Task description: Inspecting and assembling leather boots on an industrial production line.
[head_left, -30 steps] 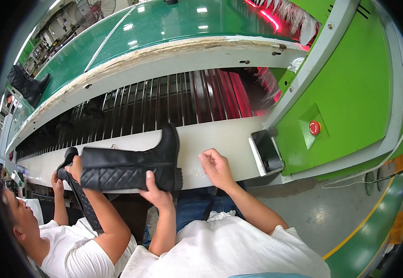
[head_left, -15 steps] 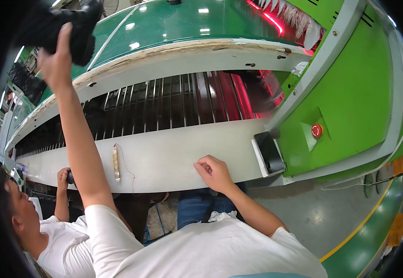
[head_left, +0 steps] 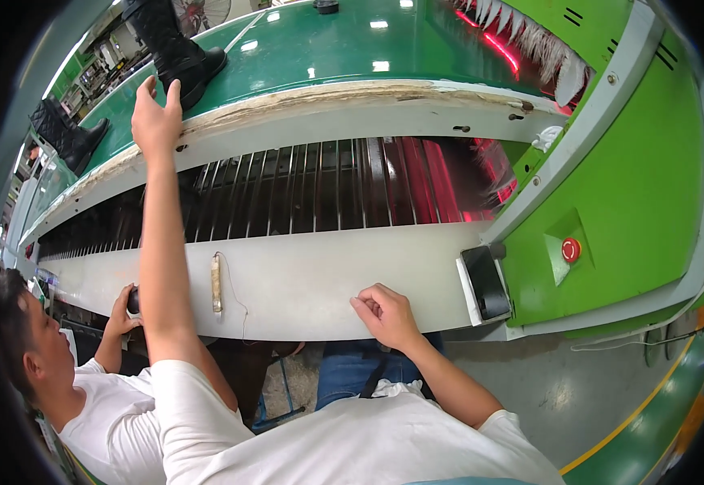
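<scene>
My left hand (head_left: 158, 123) reaches far out at the upper left, its thumb and fingers apart and holding nothing. Just beyond it a black boot (head_left: 172, 55) stands upright on the green conveyor belt (head_left: 303, 52); whether the fingertips still touch its heel I cannot tell. A second black boot (head_left: 69, 136) stands farther left, at the machine's edge. Over the front edge of the white ledge (head_left: 319, 275) my right hand (head_left: 387, 317) is loosely curled, with nothing visible in it. To its left a slim, yellowish taped stick (head_left: 217, 284) with a thin thread lies on the ledge.
A co-worker (head_left: 52, 364) sits close on my left, a hand (head_left: 117, 322) around a dark round thing. Metal rollers (head_left: 287, 190) run behind the ledge. On the right are a phone (head_left: 485, 283) in a white holder, a green housing (head_left: 610, 218) and a red button (head_left: 571, 250).
My left hand has let go of the black boot, which was raised in it and now stands on the belt. The view has shifted slightly; my right hand stays curled over the ledge.
</scene>
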The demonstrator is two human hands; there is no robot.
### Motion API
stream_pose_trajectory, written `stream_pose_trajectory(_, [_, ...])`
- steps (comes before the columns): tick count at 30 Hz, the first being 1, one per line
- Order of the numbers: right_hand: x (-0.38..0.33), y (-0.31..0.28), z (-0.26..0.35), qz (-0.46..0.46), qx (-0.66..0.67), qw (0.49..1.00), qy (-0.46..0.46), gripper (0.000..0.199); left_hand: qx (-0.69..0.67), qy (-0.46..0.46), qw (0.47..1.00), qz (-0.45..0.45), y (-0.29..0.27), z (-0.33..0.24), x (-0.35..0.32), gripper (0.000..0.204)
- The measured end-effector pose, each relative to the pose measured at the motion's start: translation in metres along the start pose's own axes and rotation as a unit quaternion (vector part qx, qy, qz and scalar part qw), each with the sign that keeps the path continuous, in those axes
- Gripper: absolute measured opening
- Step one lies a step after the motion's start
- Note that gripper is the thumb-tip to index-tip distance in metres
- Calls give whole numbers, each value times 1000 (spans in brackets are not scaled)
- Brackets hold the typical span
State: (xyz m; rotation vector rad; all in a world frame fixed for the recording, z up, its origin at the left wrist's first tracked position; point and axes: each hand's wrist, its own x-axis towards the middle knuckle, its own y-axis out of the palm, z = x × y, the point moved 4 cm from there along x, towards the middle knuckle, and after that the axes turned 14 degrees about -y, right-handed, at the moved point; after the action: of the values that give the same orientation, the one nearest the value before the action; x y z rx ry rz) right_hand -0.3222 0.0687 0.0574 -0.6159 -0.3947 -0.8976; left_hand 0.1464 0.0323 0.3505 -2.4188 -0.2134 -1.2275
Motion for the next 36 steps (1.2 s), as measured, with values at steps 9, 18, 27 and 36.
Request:
stream_pose_trajectory(9, [4, 0, 0, 4, -33, 999, -4, 14, -433, 61, 856, 276, -16, -104, -278, 18])
stream_pose_trajectory(18, [1, 8, -1, 22, -46, 998, 30, 13, -308, -14, 796, 520, 61, -67, -401, 14])
stream_pose_trajectory(27, [-3, 5, -10, 30, -35, 998, 52, 11, -326, -64, 792, 511, 65, -58, -395, 14])
stream_pose_trajectory(36, [144, -136, 52, -144, -77, 969, -185, 13, -331, -36, 805, 491, 67, -53, -402, 13])
